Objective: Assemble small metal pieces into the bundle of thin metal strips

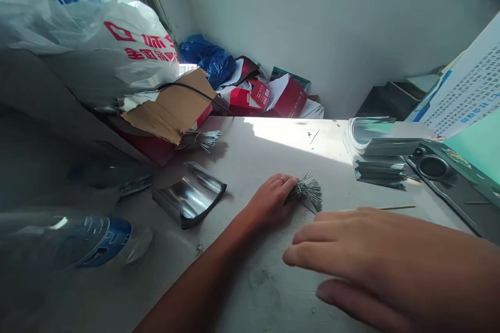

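The wire bundle [310, 191] lies on the counter [269, 151], just beyond the left hand [275, 195]. Its long axis runs roughly left to right, the loose ends fanning rightward past the fingertips. The left hand is the nearer of the two hands: its fingers are closed round the bundle's left end. One stray wire angles toward the near right.

The right hand [359, 260] hangs to the near right of the bundle, apart from it, fingers loosely extended and thumb spread away, seemingly with nothing in its grip. A thin stick [396, 207] shows beyond that hand, to the right of the bundle; whether they touch cannot be told.

To the bundle's left sits a shiny curved metal piece [199, 192], hollow side up and bare inside. To its far left, a second bundle [207, 140], bound round the middle, lies against torn cardboard [156, 122].

The plastic bottle [105, 242] lies well to the bundle's near left; its contents are unclear. Beyond the cardboard, to the bundle's far left, a bulging white bag [136, 70] hides whatever it holds. On the bundle's far side, a heap of red boxes [291, 99] mixes with papers.
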`<control>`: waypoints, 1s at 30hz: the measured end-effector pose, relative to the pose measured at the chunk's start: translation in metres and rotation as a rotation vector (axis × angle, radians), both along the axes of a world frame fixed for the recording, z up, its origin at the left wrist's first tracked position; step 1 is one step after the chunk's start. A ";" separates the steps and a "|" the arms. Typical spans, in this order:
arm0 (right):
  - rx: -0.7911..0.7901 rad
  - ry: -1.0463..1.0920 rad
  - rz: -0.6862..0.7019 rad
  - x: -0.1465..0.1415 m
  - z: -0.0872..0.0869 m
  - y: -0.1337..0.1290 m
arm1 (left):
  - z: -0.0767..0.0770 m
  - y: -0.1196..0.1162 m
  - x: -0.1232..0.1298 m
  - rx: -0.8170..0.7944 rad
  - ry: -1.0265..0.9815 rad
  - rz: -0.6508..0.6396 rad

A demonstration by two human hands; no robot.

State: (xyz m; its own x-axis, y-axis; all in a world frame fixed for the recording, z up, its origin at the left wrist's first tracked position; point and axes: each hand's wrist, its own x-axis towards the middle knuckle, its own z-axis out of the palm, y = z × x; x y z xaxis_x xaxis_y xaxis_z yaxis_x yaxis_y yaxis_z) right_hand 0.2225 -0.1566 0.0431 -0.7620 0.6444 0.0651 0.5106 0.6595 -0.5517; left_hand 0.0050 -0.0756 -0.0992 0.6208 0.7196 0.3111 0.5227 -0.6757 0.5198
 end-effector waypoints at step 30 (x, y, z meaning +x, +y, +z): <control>0.123 0.233 -0.370 -0.017 -0.155 0.076 | 0.004 0.005 0.000 0.029 0.212 0.013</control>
